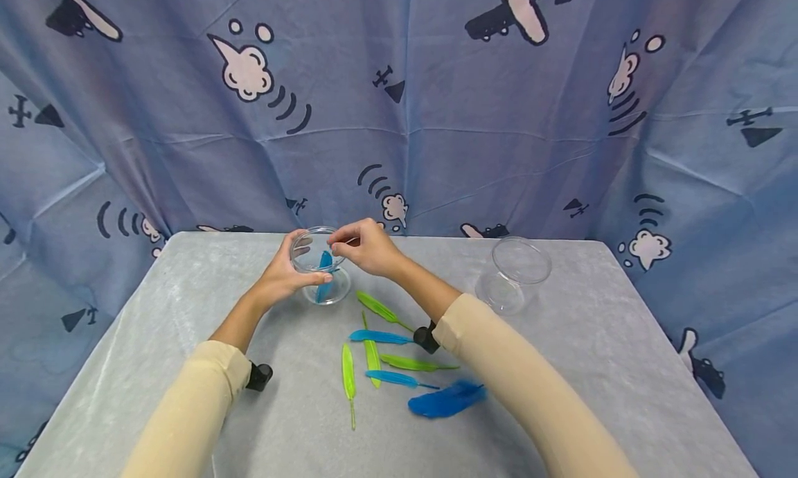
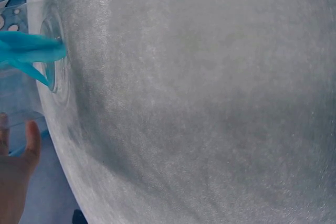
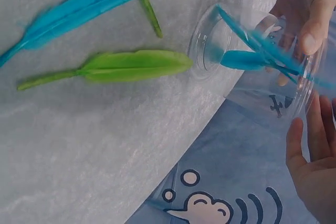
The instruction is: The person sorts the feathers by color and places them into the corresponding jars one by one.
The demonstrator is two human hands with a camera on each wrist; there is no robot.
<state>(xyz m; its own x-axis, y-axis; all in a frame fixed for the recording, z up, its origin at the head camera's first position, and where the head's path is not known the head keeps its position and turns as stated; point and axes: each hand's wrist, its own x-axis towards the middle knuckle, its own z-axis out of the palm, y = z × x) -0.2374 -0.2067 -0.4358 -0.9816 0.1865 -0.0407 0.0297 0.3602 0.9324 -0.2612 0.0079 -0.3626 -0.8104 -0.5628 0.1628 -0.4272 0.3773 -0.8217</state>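
– Left hand (image 1: 280, 273) is curled round the clear jar (image 1: 307, 267) near its rim, with the thumb in front and the fingers on the far side. What about the other?

– Right hand (image 1: 374, 246) is at the jar's rim, thumb and index finger closed together on a blue feather (image 3: 262, 43). The exact spot of the pinch is too small to make out.

– Where does that feather sit?

– Mostly inside the jar, tilted, its vane tip down by the base and its other end reaching past the rim. It looks blurred in the right wrist view. Inside the jar with it is 1 more, a short turquoise feather (image 3: 244, 60).

– And the jar itself?

– It stands on the grey desk (image 1: 561, 395), near the far edge, in front of a blue patterned curtain (image 1: 436, 166).

– What else lies around it?

– To the jar's right and nearer the person are 4 green feathers (image 1: 373, 359), 2 slim blue feathers (image 1: 394, 378) and 1 broad, deeper blue feather (image 1: 445, 399). A green feather lies nearest the jar; a slim blue feather crosses another green. Well apart, to the jar's right, stands another clear jar (image 1: 522, 282).
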